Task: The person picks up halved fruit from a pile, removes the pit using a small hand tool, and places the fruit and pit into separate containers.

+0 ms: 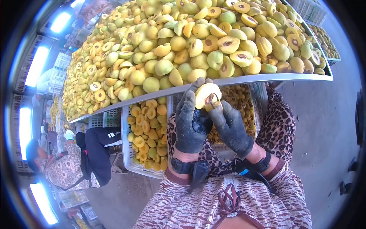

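Note:
My left hand [190,124], in a dark work glove, holds a yellow peach half [206,94] with its cut face turned to the right. Brown pit shows in the middle of that face. My right hand [232,128], gloved too, is closed at the peach's lower right side. From its fingers a thin, dark, curved pitting tool [215,96] reaches to the pit; its handle is hidden in the glove. Both hands are just below the front rim of a metal-edged table [213,83], heaped with halved peaches [164,66].
Below the table stand a white crate [127,152] of pitted peach halves and another crate [260,108] of small brownish-orange pieces between my knees. A co-worker [72,164] sits at the left. More filled crates [324,44] stand at the back right.

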Demonstrator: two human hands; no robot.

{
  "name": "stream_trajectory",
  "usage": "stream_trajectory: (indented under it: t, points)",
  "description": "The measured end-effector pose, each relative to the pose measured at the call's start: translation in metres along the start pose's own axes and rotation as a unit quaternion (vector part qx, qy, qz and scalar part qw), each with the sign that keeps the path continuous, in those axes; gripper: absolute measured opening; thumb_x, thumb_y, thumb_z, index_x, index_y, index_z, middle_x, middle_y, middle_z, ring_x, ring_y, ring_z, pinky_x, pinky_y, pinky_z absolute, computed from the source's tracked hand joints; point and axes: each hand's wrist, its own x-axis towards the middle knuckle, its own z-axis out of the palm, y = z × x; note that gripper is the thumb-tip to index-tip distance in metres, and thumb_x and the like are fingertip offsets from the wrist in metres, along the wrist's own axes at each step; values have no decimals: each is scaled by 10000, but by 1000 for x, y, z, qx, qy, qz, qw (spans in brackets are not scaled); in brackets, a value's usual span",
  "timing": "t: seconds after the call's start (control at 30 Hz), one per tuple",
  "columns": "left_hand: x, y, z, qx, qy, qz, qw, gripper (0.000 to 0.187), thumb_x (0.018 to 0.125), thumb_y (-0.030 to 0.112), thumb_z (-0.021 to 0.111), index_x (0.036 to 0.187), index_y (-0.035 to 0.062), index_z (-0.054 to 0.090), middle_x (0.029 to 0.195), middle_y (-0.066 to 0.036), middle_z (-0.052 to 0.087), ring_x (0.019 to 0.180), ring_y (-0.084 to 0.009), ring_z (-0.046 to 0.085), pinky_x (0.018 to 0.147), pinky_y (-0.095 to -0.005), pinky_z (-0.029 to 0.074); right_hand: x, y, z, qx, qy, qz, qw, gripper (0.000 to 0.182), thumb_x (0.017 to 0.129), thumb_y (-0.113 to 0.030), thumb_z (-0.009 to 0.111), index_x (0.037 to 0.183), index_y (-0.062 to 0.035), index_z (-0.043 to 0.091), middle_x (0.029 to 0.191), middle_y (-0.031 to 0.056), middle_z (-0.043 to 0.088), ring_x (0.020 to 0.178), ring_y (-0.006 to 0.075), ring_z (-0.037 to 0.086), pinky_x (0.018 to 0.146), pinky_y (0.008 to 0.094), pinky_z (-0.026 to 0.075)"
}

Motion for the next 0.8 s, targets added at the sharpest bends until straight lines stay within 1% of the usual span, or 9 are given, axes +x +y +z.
stream_trajectory:
  t: [0.17,0.37,0.4,0.43,0.47,0.5,0.53,0.7,0.8]
  points:
    - [-2,-1,5,146,19,84,985,484,1051,339,375,1369,-21,438,1336,-174,528,1180,-298,552,1040,-416,450,-2,1,0,4,-9,19,1000,199,970,-158,576,918,33,553,652,159,576,611,115,531,545,341,442]
    - [-10,-4,-1,-27,45,52,997,429,1018,251,475,1331,-42,472,1320,-190,541,1205,-272,538,1058,-391,430,-2,17,6,14,-22,-37,999,207,985,-175,556,935,26,554,676,181,616,588,210,615,554,366,476]
    - [-20,-10,-11,287,57,182,939,443,967,192,563,1327,-50,470,1303,-197,549,1198,-274,543,1051,-390,434,-5,18,7,-4,-27,-48,998,211,984,-191,560,958,18,559,716,196,629,621,267,645,564,379,488]
    - [-21,-13,-14,558,69,305,769,484,916,132,651,1322,-58,468,1285,-203,557,1191,-277,548,1043,-388,438,-1,19,4,-32,-31,-75,996,218,983,-207,564,980,11,564,756,212,642,653,324,674,574,393,501]
    - [-17,-2,-5,557,45,342,756,600,799,2,745,1321,-70,460,1245,-211,569,1171,-283,559,1005,-392,466,-2,31,4,-56,-24,-99,993,240,981,-238,567,1023,-3,571,823,251,641,753,418,671,591,416,515]
    - [-7,-8,4,416,43,360,834,448,908,110,655,1287,-53,481,1185,-193,592,1105,-281,597,950,-397,502,-1,36,5,-68,-6,-156,985,251,985,-253,554,1046,-10,568,825,267,625,762,437,659,607,428,516]
    - [-4,-18,-1,179,85,170,965,329,1002,237,516,1199,-26,510,1127,-168,607,1017,-269,630,885,-383,532,-1,33,5,-67,-15,-161,985,247,982,-240,554,1069,-9,558,826,278,621,764,451,649,615,450,507]
    - [-12,21,28,64,83,96,990,295,1033,284,427,1032,11,539,959,-122,631,872,-242,654,815,-352,545,-13,9,0,-53,-104,-53,992,223,977,-194,552,1086,1,548,845,240,656,757,406,663,641,449,493]
    - [-15,29,27,-21,105,85,991,280,991,178,510,872,-41,637,847,-114,665,795,-231,669,745,-348,556,-20,7,0,18,-156,-51,986,244,987,-216,535,1120,-13,558,780,73,613,716,220,641,628,311,473]
